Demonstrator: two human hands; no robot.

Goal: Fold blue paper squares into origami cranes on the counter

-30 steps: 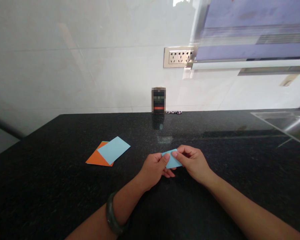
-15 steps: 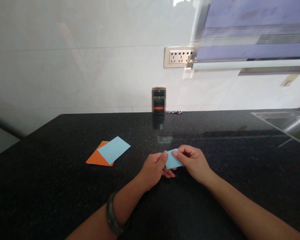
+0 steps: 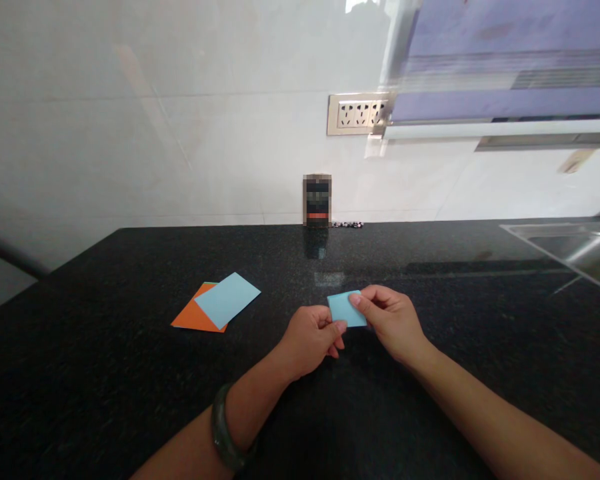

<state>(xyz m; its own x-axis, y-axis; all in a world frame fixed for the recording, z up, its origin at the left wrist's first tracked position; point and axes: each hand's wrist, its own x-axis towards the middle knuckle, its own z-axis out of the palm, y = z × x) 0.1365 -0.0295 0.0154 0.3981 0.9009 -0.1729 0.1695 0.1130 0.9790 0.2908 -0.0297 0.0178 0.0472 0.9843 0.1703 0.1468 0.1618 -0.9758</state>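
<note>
A small folded piece of light blue paper [image 3: 343,311] is held between both hands, just above the dark countertop. My left hand [image 3: 311,339] grips its lower left corner, thumb on top and fingers behind. At the right edge, my right hand [image 3: 391,321] pinches it with the thumb lying on its face; the fingers behind are partly hidden. Off to the left lies a flat light blue sheet [image 3: 229,300], overlapping an orange sheet [image 3: 198,317]. A thin green edge peeks out beneath the orange one.
The black speckled countertop [image 3: 130,400] runs back to a tiled wall. A phone-like dark object [image 3: 317,200], its face blurred, leans there beside a beaded strap [image 3: 349,225]. A metal sink [image 3: 580,247] is at the right, and a socket panel [image 3: 357,114] is on the wall.
The folded blue paper has turned a little and risen slightly. My left thumb has slid from its upper left to its lower left corner. The sheets on the left have stayed put.
</note>
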